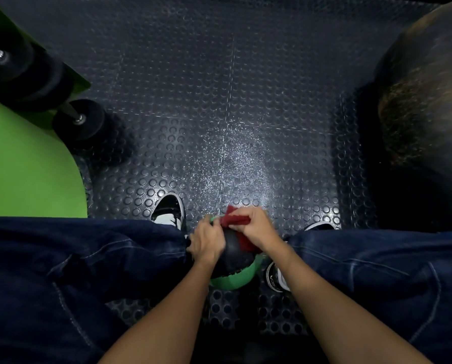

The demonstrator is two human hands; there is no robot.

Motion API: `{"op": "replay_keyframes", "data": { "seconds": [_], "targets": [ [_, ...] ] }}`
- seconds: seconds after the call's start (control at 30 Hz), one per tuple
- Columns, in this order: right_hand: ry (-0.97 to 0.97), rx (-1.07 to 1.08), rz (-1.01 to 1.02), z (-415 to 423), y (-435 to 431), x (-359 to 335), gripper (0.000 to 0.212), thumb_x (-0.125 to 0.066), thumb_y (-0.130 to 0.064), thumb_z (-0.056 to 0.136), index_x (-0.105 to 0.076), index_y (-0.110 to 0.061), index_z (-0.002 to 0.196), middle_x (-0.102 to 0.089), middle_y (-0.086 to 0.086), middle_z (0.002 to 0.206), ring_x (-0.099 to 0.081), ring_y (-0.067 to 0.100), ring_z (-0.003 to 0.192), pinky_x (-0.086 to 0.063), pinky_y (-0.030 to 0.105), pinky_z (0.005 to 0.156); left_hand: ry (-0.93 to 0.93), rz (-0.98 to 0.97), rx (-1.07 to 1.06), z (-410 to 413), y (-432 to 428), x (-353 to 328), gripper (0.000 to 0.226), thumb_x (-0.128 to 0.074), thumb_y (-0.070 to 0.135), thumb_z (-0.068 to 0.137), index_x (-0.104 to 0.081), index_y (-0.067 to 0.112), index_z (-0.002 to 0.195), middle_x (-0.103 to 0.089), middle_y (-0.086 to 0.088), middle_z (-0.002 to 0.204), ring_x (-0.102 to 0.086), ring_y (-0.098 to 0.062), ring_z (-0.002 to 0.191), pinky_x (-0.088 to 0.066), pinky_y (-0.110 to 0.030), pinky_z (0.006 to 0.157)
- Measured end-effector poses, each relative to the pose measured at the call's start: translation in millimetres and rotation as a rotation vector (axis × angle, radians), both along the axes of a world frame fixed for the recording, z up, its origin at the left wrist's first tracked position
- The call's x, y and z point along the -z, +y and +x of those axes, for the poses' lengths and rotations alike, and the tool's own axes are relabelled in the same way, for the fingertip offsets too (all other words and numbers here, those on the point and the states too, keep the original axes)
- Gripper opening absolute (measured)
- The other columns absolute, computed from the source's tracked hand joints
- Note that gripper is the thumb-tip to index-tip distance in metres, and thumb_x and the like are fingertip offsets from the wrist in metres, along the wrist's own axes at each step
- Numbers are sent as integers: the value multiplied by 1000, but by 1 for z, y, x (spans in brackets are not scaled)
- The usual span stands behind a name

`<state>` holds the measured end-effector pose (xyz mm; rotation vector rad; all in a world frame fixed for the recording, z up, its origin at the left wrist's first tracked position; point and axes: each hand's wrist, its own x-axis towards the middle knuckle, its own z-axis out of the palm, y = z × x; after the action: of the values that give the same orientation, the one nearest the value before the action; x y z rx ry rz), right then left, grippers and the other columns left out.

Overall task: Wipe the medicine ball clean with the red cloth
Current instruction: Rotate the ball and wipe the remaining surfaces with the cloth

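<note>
Lower centre of frame: right hand (253, 229) grips the red cloth (236, 219) against the top of the ball (236, 258). Left hand (206, 243) is curled round the ball's left side. Studded dark rubber floor (219, 101), green pad (22, 166) at left.

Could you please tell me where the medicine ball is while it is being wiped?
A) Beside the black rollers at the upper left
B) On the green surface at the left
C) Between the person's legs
C: the medicine ball sits low between the two legs in jeans, with the left hand holding its side and the right hand gripping the red cloth on top of it.
</note>
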<state>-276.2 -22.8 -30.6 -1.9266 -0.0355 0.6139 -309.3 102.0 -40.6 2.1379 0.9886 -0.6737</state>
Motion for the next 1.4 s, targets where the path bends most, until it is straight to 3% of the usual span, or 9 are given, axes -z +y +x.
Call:
{"op": "replay_keyframes", "data": {
  "seconds": [0.17, 0.33, 0.5, 0.67, 0.83, 0.93, 1.1, 1.2, 1.4],
  "targets": [
    [130, 129, 51, -2, -13, 11, 25, -73, 0, 77, -73, -15, 98, -71, -5, 84, -65, -2, 73, -49, 23, 80, -20, -54, 3, 2, 11, 5, 43, -39, 45, 102, -57, 26, 137, -54, -13, 145, -48, -37, 132, -37, -50, 110],
    [257, 245, -325, 14, -12, 23, 20, -66, -20, 85, -70, -15, 104, -68, 0, 80, -63, 17, 75, -50, 30, 77, -40, -17, 140, -8, -9, -6, 52, -25, 45, 107, -37, 25, 153, -34, 1, 161, -32, -31, 144, -24, -57, 114],
    [179, -107, -190, 26, 20, 0, 19, -68, -12, 81, -74, -20, 97, -73, 2, 85, -63, 12, 76, -48, 26, 77, -22, -10, 44, -7, -13, -6, 49, -23, 36, 108, -43, 19, 148, -42, -4, 155, -34, -31, 141, -28, -56, 113],
    [158, 72, -101, 21, -13, 10, 19, -69, -5, 83, -70, -9, 101, -61, -12, 72, -54, -4, 64, -39, 5, 62, 17, 5, 29, 10, 2, 3, 43, -31, 34, 104, -57, 21, 135, -55, -13, 143, -50, -35, 131, -38, -48, 109],
    [424, 416, -31, 10, -60, 23, 15, -65, -2, 84, -67, -5, 99, -69, 13, 74, -61, 21, 55, -52, 35, 60, -33, -15, -126, 46, 22, 13, 43, -38, 22, 99, -57, 22, 137, -56, -11, 143, -54, -34, 126, -41, -41, 101],
    [335, 558, 72, 37, -65, 11, 19, -61, -5, 89, -64, -7, 107, -69, 18, 87, -64, 28, 70, -54, 40, 69, -216, -56, -173, 62, 29, 11, 40, -39, 23, 103, -57, 18, 138, -56, -12, 142, -53, -33, 125, -39, -39, 101],
    [238, 458, 41, 63, -50, -3, 18, -58, -19, 93, -64, -14, 109, -69, 8, 92, -65, 20, 76, -53, 29, 65, -295, 23, 314, 55, 17, -2, 46, -38, 47, 104, -48, 28, 145, -45, -1, 154, -42, -28, 140, -21, -65, 115],
    [240, 380, -13, 63, -36, 9, 22, -57, -23, 94, -63, -13, 113, -69, 7, 95, -64, 20, 81, -51, 29, 72, -150, 84, 526, 50, 12, -6, 56, -29, 56, 104, -39, 27, 151, -35, -1, 160, -33, -30, 145, -19, -60, 119],
    [224, 427, -81, 41, 9, 22, 23, -57, -29, 93, -66, -16, 109, -69, 0, 89, -62, 18, 81, -49, 30, 76, -138, 60, 257, 60, 26, -4, 45, -39, 53, 101, -55, 34, 139, -55, -3, 145, -51, -31, 128, -41, -45, 105]
  ]
}}
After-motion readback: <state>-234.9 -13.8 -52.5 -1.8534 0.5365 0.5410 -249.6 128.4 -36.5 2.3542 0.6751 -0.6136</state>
